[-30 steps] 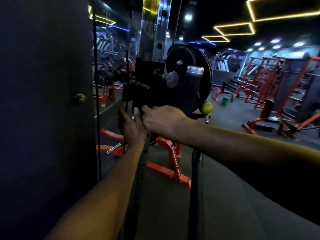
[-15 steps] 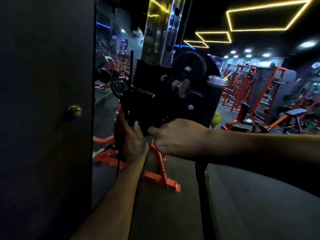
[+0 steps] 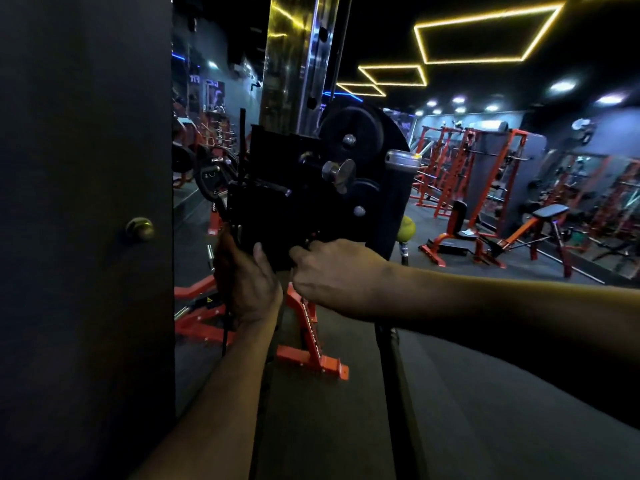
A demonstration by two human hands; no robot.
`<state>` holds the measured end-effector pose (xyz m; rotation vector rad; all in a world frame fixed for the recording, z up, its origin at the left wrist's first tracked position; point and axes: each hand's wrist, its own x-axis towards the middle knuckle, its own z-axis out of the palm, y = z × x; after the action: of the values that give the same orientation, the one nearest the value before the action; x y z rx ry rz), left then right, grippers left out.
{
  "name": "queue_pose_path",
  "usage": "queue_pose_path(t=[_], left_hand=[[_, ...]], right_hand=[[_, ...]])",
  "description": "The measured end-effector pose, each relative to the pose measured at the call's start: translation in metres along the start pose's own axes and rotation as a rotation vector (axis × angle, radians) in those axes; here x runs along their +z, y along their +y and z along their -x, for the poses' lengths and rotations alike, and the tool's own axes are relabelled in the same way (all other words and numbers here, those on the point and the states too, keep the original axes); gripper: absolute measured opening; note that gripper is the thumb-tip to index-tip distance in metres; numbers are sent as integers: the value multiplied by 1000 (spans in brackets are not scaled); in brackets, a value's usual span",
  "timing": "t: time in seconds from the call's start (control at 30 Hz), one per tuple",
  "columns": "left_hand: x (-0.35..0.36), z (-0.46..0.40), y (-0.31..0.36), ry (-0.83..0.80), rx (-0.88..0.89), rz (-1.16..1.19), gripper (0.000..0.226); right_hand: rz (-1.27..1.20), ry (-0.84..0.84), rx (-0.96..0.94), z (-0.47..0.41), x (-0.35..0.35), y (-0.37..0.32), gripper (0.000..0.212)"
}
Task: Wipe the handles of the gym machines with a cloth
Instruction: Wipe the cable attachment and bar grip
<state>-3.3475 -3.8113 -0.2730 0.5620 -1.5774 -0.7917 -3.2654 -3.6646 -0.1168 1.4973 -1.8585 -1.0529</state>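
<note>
Head view, L to R. Far left: dark wall panel [image 3: 83, 237] w/ a round brass knob [image 3: 139, 229]. Next, left hand [image 3: 247, 282], fingers curled at the left edge of a black carriage block [image 3: 277, 216] on the cable machine; thumb up against the block's lower face. Whether it clamps a cable, a handle or the cloth cannot be told: too dark. Centre: chrome upright [image 3: 298, 60] w/ black weight plate [image 3: 360, 140] and a silver knob [image 3: 339, 173] on the carriage. Right hand [image 3: 337, 271] comes in from the right, knuckles up, fingertips tucked under the block; closed narrow, contents hidden. Cloth: not visible; prob. bunched inside one hand, unconfirmed. Step in hand (judged): working on or wiping the carriage fitting, early to mid task, since many machines remain. Next move calls for a firm wrap of the cloth round the grip and a stroke along it, keeping fingers clear of the plate and pin. Surface: dark rubber floor [image 3: 485, 393], an orange machine base [image 3: 311, 355] below the hands. Room, right: orange racks [image 3: 460, 168], bench [image 3: 550, 213], yellow ceiling light strips [image 3: 485, 32]; dim overall.
</note>
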Motion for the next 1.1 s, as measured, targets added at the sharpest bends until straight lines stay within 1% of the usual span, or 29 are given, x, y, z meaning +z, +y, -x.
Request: queue_pose_path(t=[0.03, 0.07, 0.13, 0.17, 0.2, 0.3, 0.37, 0.43, 0.5, 0.63, 0.73, 0.77, 0.83, 0.93, 0.97, 1.03, 1.1], left_hand=[[-1, 3, 1, 12, 20, 9, 58], [-2, 3, 3, 12, 25, 28, 58], [-6, 4, 7, -4, 15, 36, 57], [-6, 3, 9, -21, -9, 48, 56], [-6, 2, 10, -38, -26, 55, 55], [-11, 0, 13, -69, -58, 64, 54], [-15, 1, 12, -113, -51, 67, 56], [-21, 3, 12, -158, -53, 89, 58], [-31, 5, 15, -181, -33, 116, 56], [-56, 15, 24, -258, -50, 205, 56], [-63, 24, 23, -273, -47, 252, 60], [-64, 28, 23, -279, -59, 256, 61], [-67, 37, 27, -279, -82, 280, 63], [-68, 47, 31, -243, -84, 349, 61], [-69, 48, 34, -230, -80, 372, 58], [-71, 49, 37, -209, -18, 396, 51], [-72, 46, 41, -226, 54, 429, 46]], right_hand=[[-2, -63, 47, -2, 5, 0, 28], [-31, -77, 84, 0, 3, 0, 26], [-44, -1, 108, -2, 13, -3, 24], [-61, 3, 126, -7, 15, -3, 25], [-92, 13, 161, -15, 21, -3, 26], [-136, 136, 284, -40, 34, -8, 30], [-176, 144, 332, -45, 35, -15, 33], [-183, 152, 324, -36, 33, -21, 32], [-175, 152, 260, -17, 33, -24, 30], [-151, 96, 195, 23, 28, -21, 33], [-68, -6, 119, 37, 13, -23, 29], [-88, -29, 110, 37, 6, -24, 26], [-184, -13, 147, 30, -7, -15, 20], [-260, 89, 273, 0, 0, 3, 22], [-290, 95, 312, -10, 6, 3, 23], [-319, 57, 371, -27, 20, -7, 25], [-318, 61, 419, -32, 29, -23, 29]])
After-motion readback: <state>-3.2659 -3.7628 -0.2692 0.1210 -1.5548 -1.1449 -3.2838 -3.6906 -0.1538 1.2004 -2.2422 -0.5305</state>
